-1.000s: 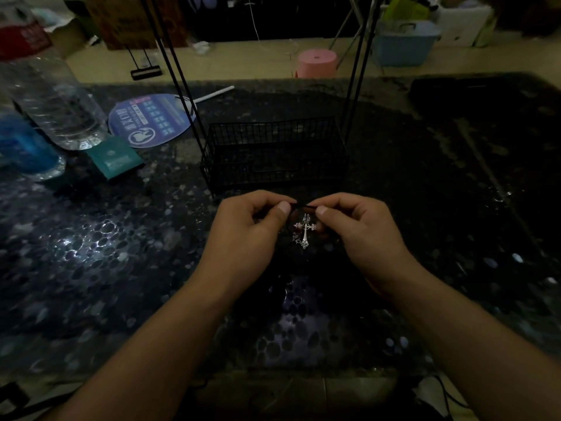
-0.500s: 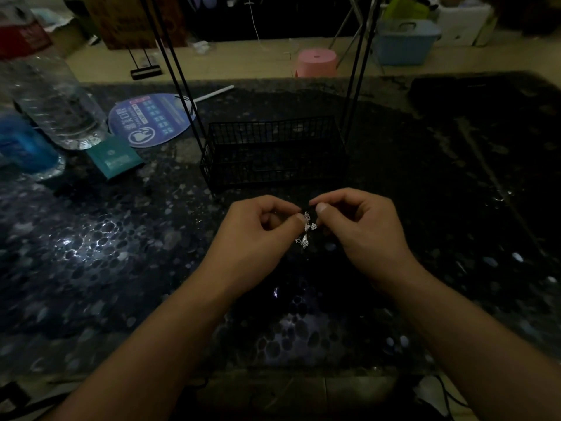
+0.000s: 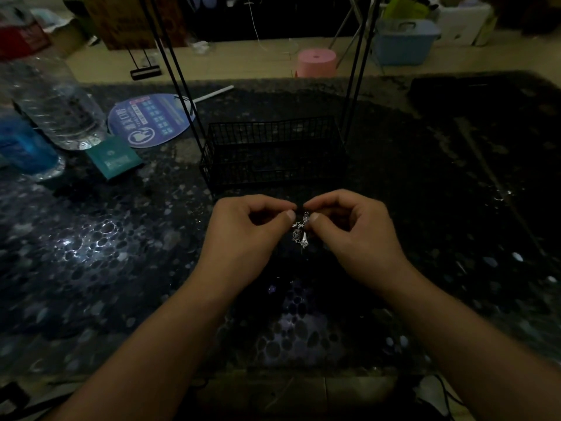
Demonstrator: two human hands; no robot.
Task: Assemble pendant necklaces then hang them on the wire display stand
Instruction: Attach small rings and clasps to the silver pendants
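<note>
Left hand and right hand are both curled, thumb and forefinger tips pinched at the top of a small silver cross pendant, which hangs between them just above the desk. It looks like they are threading or closing it on a dark cord, but the cord barely shows against the dark surface, so I can't confirm where it runs.

Risks from here:
- Light is poor and the cord is black on a black speckled desk. The bail hole is likely easy to miss, so a mis-thread is probable.
- The grip is fingertip only on a tiny part. If either pinch slips, the pendant drops and would be hard to spot among the glare spots.
- The pendant seems twisted edge-on to the camera. It may end up facing backwards on the cord.

Further out, the wire display stand sits just behind the hands, basket at its base, thin uprights rising out of frame. The hooks aren't visible. Nothing seems to be hung yet, as far as I can tell. Lifting a loose cord past those rods could snag it.

Far left are a clear water bottle, a round blue fan and a teal packet, well apart and no threat.
</note>
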